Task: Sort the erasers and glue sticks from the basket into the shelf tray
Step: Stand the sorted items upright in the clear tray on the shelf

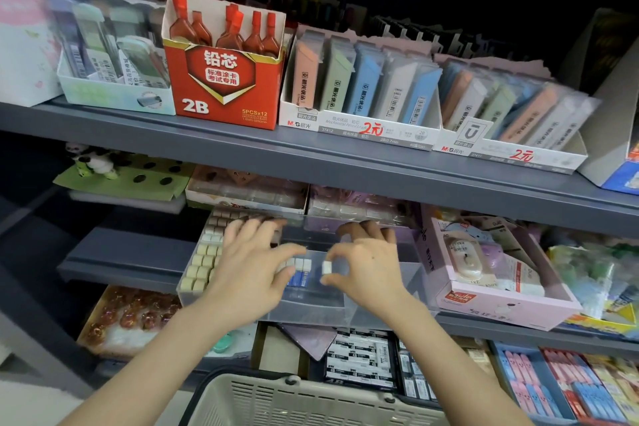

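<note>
A clear plastic shelf tray [311, 308] stands on the middle shelf. Rows of small cream and white erasers [202, 261] fill its left part. Several blue-sleeved erasers [300, 271] stand upright near its middle. My right hand [366, 266] pinches a small white eraser [327, 267] between thumb and forefinger just right of that row. My left hand [252, 259] lies spread over the tray, its fingertips touching the blue-sleeved erasers. The beige slotted basket [311, 398] sits at the bottom edge; its contents are hidden.
A pink box of correction tapes [498, 287] stands right of the tray. The upper shelf [311, 156] overhangs, carrying a red 2B lead box [224, 76] and pencil lead packs [363, 90]. Below lie boxed 4B erasers [359, 360] and a box of shiny balls [135, 318].
</note>
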### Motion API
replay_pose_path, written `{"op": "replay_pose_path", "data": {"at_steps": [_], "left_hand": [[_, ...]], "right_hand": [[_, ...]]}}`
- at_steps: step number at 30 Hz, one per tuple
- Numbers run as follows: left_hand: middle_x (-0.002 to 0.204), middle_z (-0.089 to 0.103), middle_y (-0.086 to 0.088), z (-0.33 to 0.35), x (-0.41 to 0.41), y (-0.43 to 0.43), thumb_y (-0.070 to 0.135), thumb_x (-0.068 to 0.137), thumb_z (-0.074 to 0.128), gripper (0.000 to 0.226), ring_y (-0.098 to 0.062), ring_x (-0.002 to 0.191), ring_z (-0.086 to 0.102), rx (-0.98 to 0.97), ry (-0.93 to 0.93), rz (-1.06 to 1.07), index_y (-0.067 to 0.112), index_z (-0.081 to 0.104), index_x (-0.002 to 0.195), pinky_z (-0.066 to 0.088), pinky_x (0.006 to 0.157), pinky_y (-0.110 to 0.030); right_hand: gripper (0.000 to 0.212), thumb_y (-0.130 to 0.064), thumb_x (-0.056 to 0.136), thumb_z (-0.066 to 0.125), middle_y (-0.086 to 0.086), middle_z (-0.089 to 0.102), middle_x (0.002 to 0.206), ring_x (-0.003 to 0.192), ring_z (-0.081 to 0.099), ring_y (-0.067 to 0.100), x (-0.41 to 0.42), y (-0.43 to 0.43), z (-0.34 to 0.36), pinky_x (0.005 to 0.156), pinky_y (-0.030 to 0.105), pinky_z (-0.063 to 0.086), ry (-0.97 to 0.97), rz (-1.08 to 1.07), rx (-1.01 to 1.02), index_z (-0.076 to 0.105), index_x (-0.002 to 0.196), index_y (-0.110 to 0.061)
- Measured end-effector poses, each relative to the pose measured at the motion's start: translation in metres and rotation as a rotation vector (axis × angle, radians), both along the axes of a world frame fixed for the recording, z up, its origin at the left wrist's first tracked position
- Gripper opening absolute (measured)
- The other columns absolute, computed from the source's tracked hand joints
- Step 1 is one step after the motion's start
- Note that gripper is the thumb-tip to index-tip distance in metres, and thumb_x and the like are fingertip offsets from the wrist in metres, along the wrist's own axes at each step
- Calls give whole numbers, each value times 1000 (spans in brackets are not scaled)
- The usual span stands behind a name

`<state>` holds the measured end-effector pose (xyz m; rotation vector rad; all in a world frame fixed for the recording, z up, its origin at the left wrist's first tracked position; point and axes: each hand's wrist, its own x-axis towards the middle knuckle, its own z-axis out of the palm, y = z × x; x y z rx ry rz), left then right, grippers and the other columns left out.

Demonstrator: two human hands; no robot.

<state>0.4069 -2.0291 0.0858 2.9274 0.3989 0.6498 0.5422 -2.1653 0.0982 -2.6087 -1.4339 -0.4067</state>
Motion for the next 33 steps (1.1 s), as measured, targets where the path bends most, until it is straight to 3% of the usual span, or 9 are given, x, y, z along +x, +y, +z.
{"op": "replay_pose_path", "data": {"at_steps": [5,7,10,12,16,21,25,29,33], "left_hand": [[119,63,-5,-11,2,3,54,84,35,37,-30,108,59,86,311,14,50,69,96,17,102,-46],[128,58,-6,-9,2,3,58,85,27,44,-32,117,52,24,352,9,52,67,102,8,106,-46],[147,35,0,-7,4,1,66,75,1,72,-26,136,26,-14,321,16,55,52,124,-10,108,-44],[150,29,2,-9,4,0,67,70,-6,79,-22,138,19,1,280,18,55,46,129,-13,108,-42],[145,38,0,-13,5,1,66,75,2,73,-24,135,28,24,259,3,52,52,126,-9,108,-40],[110,65,-4,-15,4,4,57,84,34,41,-27,103,60,67,290,10,45,70,100,16,101,-40],[102,65,-4,-10,-1,1,52,83,40,38,-27,96,62,57,156,28,38,71,98,20,101,-39],[117,63,-9,-5,-24,-5,43,84,45,37,-27,113,48,-11,-46,9,25,73,100,22,105,-41],[110,63,-9,-9,-65,-24,31,85,49,31,-28,105,53,-27,-234,-19,15,73,96,33,94,-37]], "right_hand": [[41,-57,27,87,-2,69,89,83,63,28,-1,14,-11,66,40,47,5,4,-23,68,57,-36],[41,-54,28,88,0,70,94,83,63,28,-3,16,-12,67,41,47,-18,9,-25,67,56,-33],[42,-45,29,90,2,70,97,83,63,30,-3,17,-12,67,41,47,-31,20,-1,63,56,-29],[42,-44,30,90,3,70,97,83,63,30,-2,17,-12,67,41,47,-42,31,10,62,56,-28],[38,-46,32,90,1,70,94,82,62,29,0,16,-14,68,40,46,-69,38,11,63,54,-29],[37,-45,32,89,0,70,91,80,62,28,1,17,-17,67,39,47,-117,39,39,63,53,-29],[41,-50,29,89,-1,69,89,79,63,27,1,13,-15,67,39,46,-85,49,58,64,56,-31],[30,-48,52,86,-2,65,86,80,59,26,-11,-16,-5,70,36,37,-81,63,287,69,68,-29],[21,-40,82,62,-4,63,96,94,55,14,-52,-75,-16,81,30,38,202,127,573,69,80,-20]]}}
